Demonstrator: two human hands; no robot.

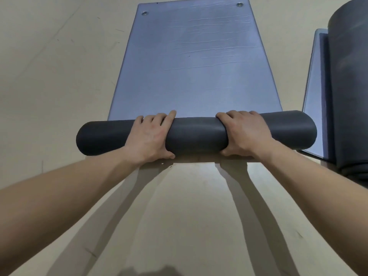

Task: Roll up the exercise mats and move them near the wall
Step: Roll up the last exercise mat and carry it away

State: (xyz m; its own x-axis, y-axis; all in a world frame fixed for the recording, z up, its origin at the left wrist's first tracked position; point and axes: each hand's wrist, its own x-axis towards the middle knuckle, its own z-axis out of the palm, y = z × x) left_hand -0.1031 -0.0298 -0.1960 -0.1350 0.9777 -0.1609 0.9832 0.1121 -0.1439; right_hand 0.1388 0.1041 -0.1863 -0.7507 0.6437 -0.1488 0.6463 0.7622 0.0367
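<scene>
- Step: rolling the mat [195, 62]; roll [196, 134] only started, most lies flat on floor [49, 86].
- L hand [150, 136] & R hand [246, 134] both wrapped around roll.
- Next, I think: push fwd evenly, keep it tight.

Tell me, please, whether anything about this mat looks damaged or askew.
The blue mat shows fine horizontal creases across its far half. The roll gripped by the left hand and right hand looks straight.
</scene>
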